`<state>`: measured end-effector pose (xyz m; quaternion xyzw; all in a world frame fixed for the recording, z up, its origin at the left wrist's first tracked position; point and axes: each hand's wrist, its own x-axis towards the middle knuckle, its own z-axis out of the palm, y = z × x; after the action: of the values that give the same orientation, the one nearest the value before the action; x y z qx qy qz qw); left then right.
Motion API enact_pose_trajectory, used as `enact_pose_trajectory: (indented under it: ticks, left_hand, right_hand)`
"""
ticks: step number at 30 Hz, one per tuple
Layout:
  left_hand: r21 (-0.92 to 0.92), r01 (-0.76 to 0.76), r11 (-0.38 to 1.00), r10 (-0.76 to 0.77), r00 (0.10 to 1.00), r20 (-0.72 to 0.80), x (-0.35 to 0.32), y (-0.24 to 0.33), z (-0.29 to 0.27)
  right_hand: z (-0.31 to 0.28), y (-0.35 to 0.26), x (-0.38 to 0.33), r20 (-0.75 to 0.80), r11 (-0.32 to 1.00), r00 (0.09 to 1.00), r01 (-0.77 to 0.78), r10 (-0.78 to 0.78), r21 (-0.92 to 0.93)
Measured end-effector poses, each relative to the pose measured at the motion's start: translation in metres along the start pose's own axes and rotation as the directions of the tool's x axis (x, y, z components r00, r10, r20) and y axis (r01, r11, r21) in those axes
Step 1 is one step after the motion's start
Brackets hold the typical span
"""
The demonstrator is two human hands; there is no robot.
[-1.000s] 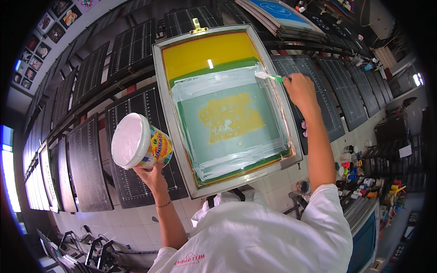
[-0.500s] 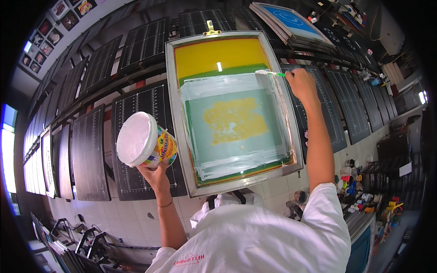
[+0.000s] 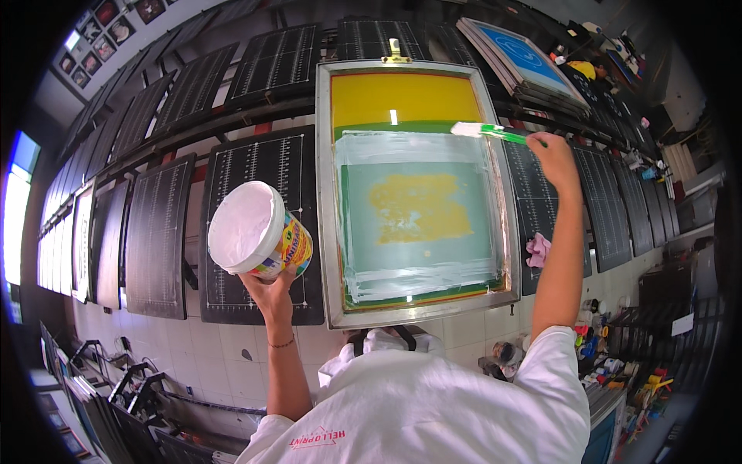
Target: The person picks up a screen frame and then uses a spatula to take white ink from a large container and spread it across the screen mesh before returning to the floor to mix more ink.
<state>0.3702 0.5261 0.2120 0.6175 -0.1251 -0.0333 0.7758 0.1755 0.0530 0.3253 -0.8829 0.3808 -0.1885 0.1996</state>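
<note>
One green-handled brush (image 3: 495,132) is what I have in the right hand (image 3: 550,151), and its long axis runs almost level across the view, tilting slightly up toward the bristle end. That white-loaded tip points to my left and lies on the upper right part of the screen frame (image 3: 325,193), at the line where the yellow mesh meets the green band; the handle end points right, into the fist. My right fingers are curled shut around the handle, pressed together, just off the frame's right rail.

Inside the frame, below the brush, a pale wet border surrounds a teal panel with a ragged yellow patch (image 3: 417,207) at its middle. A small brass clamp (image 3: 396,54) sits at the frame's top edge.

Left of the frame, my left hand (image 3: 270,292) grips a white tub (image 3: 259,232) from beneath, fingers wrapped up around its coloured side wall, thumb on the near side. The tub tilts with its white-filled mouth facing up and left, clear of the frame.

Behind the frame, dark gridded boards (image 3: 267,224) fan out on both sides. To the frame's upper right lies a stack with a blue screen (image 3: 525,56) on top, and a pink rag (image 3: 539,250) hangs just right of the frame's lower corner.
</note>
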Motion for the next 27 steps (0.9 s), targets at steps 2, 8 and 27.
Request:
enact_pose_trajectory:
  ticks: [2, 8, 27]
  left_hand:
    - [0.010, -0.006, 1.000, 0.006, 1.000, 0.003, 0.000, 0.000, -0.006]
    - [0.043, -0.048, 0.998, 0.048, 0.999, -0.005, -0.001, -0.006, -0.021]
    - [-0.024, 0.072, 0.997, -0.075, 0.986, -0.152, -0.016, -0.006, -0.068]
  right_hand:
    - [-0.013, 0.009, 0.008, 0.049, 1.000, 0.998, 0.028, -0.027, -0.013]
    - [0.000, 0.012, 0.065, 0.255, 0.980, 0.955, 0.180, -0.154, -0.083]
    - [0.005, -0.012, 0.094, 0.378, 0.970, 0.893, 0.233, -0.244, 0.075]
